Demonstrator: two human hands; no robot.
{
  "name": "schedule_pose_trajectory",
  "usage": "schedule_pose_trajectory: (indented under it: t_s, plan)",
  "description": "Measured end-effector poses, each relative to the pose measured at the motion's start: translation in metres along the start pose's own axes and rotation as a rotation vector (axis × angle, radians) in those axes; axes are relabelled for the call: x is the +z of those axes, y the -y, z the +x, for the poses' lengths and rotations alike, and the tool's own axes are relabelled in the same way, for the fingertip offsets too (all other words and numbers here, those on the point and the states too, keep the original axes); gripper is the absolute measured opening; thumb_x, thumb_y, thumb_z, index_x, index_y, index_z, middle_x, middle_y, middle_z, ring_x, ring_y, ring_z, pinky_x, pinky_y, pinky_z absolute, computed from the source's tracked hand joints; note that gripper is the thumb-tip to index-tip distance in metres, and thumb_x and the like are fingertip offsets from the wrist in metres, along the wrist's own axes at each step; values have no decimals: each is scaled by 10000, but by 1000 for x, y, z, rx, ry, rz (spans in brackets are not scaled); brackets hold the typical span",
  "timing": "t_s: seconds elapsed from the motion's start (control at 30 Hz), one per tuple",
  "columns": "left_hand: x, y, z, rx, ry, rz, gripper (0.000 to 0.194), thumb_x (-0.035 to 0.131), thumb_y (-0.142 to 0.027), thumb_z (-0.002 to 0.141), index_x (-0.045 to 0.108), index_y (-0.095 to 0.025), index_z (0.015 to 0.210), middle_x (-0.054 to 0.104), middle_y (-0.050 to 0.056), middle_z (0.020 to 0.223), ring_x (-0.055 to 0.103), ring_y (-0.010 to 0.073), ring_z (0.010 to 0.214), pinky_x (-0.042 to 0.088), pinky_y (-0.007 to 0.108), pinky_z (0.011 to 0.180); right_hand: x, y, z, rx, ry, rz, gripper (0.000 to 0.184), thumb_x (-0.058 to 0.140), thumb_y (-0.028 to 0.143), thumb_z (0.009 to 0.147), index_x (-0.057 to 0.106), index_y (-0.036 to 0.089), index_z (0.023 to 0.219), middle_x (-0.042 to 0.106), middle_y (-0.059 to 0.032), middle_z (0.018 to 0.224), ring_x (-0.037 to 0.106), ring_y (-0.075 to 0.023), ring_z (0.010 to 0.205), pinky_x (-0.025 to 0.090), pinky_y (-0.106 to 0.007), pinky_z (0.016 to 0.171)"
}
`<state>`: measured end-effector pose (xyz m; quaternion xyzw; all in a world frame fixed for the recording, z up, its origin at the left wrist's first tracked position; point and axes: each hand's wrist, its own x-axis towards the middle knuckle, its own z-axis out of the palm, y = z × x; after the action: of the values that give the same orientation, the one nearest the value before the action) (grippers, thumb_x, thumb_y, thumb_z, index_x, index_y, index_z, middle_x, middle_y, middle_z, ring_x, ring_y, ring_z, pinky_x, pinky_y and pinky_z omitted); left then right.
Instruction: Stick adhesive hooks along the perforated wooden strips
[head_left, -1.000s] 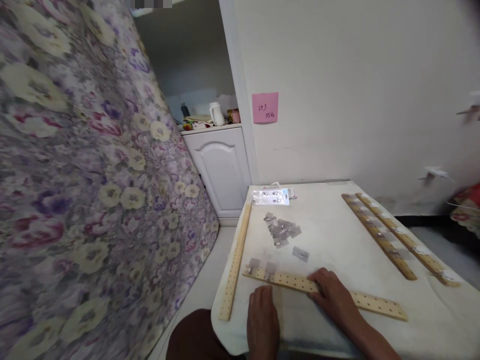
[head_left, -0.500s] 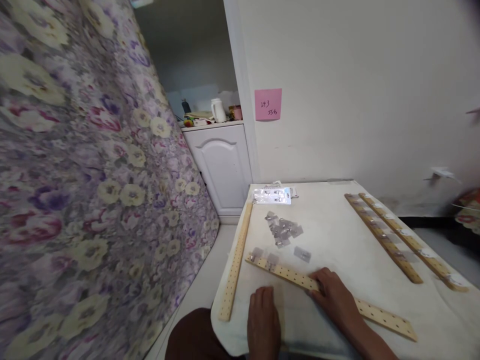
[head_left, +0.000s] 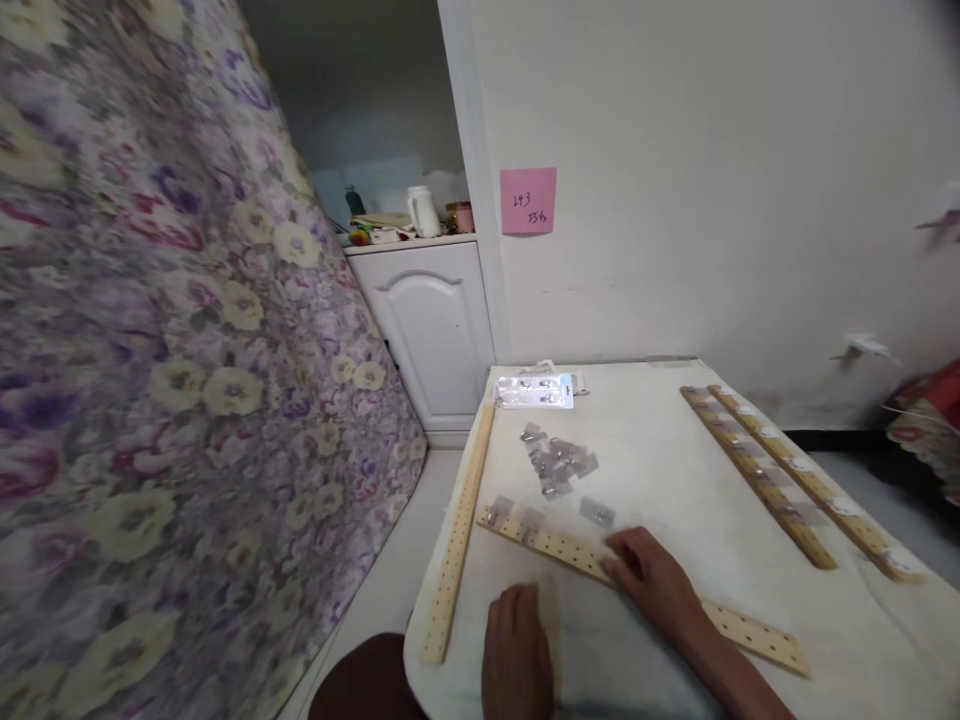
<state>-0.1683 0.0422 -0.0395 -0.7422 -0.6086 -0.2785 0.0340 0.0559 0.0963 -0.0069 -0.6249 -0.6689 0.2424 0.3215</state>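
A pale wooden strip with rows of holes lies at a slant across the near part of the table. Two small clear plastic pieces with metal parts sit at its left end. My right hand is over the middle of this strip, fingers bent, with a gap between thumb and forefinger and nothing visible in it. Just beyond its fingertips lies a single clear piece. My left hand rests on the cloth near the front edge, palm down, holding nothing I can see.
A pile of similar clear pieces lies farther back, before a clear package. Another holed strip runs along the left edge. Two strips bearing several pieces lie at the right. A floral curtain hangs left.
My right hand has come off the strip's middle and shifted slightly forward. The strip turned a little, its right end coming nearer. My left hand stays in about the same place.
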Motion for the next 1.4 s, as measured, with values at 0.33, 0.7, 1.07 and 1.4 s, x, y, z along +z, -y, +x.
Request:
schedule_pose_trajectory:
  t_s: [0.33,0.7,1.07,1.4]
  plan:
    - [0,4,1,31,-25,18,349,417,-93,821,571,-197,1116,625,69,1030,573,209,938,481,348,847,0,-17,58,105,-67,5,135,524,308,756,613,206,766,631,-20,766,585,-182,710,425,-283,644]
    - [-15,-13,10,-163,49,-520,223,407,-254,896,578,-193,1024,621,74,957,577,215,916,473,368,832,-13,17,13,-63,-106,276,110,520,261,795,596,204,741,601,-15,718,558,-165,655,440,-269,612]
    - [-34,-65,32,-623,219,-1318,414,536,-578,800,553,-167,750,568,-14,647,516,115,573,404,221,543,2,51,-39,-389,-122,132,189,445,188,884,598,214,776,578,-43,903,573,-142,752,475,-249,692]
    - [-20,-50,27,-667,229,-1240,424,551,-609,732,493,-193,677,470,-74,475,420,87,416,316,202,430,7,62,-55,-495,-66,144,101,530,214,851,610,223,790,577,-24,825,556,-142,735,437,-238,656]
